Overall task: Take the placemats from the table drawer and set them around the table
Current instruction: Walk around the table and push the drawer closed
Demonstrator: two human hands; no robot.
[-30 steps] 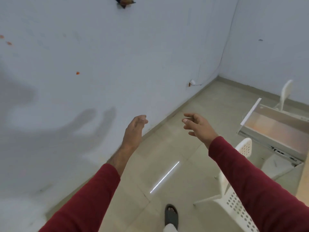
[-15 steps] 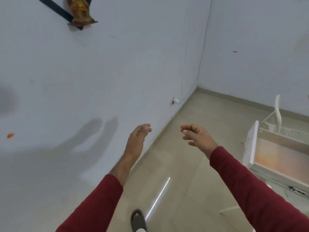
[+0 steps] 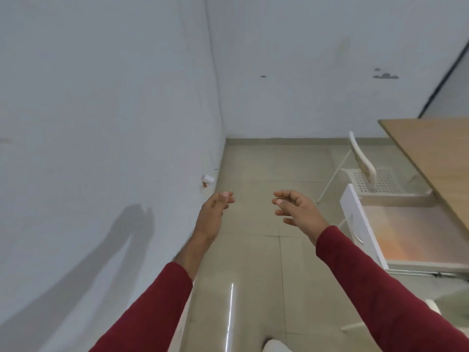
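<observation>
The pulled-out white table drawer [image 3: 416, 235] sits at three o'clock under the light wooden tabletop [image 3: 431, 153], its pale bottom bare of visible placemats (probably why nothing is carried). Left hand [image 3: 213, 217] and right hand [image 3: 297, 209] hang loosely curled and empty at twelve o'clock, likely poised to reach; a white perforated chair [image 3: 368, 176] stands at two o'clock.

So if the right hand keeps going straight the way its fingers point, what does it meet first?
The right hand points forward-left over bare floor; the way looks free up to the left hand or the corner wall, though depth is unclear. The open drawer lies off to its right.
</observation>
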